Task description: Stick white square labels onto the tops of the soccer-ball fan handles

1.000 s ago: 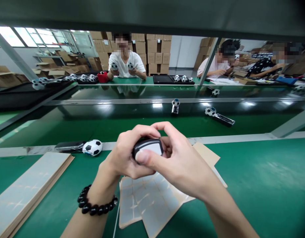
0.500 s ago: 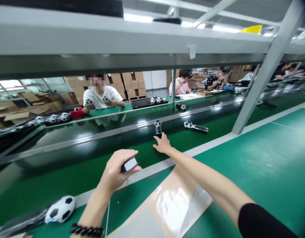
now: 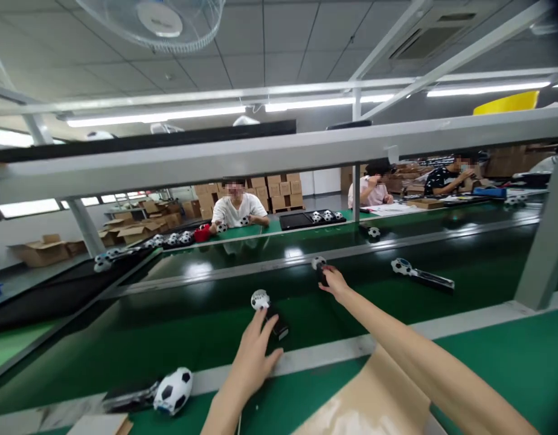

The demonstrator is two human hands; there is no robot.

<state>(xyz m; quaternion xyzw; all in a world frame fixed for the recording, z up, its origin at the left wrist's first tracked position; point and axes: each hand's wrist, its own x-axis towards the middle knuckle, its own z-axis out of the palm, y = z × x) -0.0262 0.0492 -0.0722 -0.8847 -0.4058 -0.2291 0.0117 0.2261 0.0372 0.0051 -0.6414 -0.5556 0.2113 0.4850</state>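
A device with a soccer-ball-patterned head and a black handle (image 3: pixel 277 326) lies on the green conveyor belt. My left hand (image 3: pixel 254 350) is over its near side, fingers spread, the fingertips at the handle; I cannot tell if they touch it. Farther out, my right hand (image 3: pixel 336 283) is closed round the handle of a second soccer-ball device (image 3: pixel 319 262). To the right a third such device (image 3: pixel 401 266) rests on the belt with its handle pointing right. At lower left, another soccer-ball device (image 3: pixel 173 391) lies across the belt's near edge.
A brown sheet with a glossy cover (image 3: pixel 365 399) lies on the green bench below my right arm. A grey post (image 3: pixel 541 235) rises on the right, and a shelf beam (image 3: pixel 243 154) crosses ahead. Across the belt, a person in white (image 3: pixel 240 208) holds ball-headed items.
My left hand has let go of the device it held, which now lies on the belt. My right hand has closed on the device it was reaching toward. The view has tilted up.
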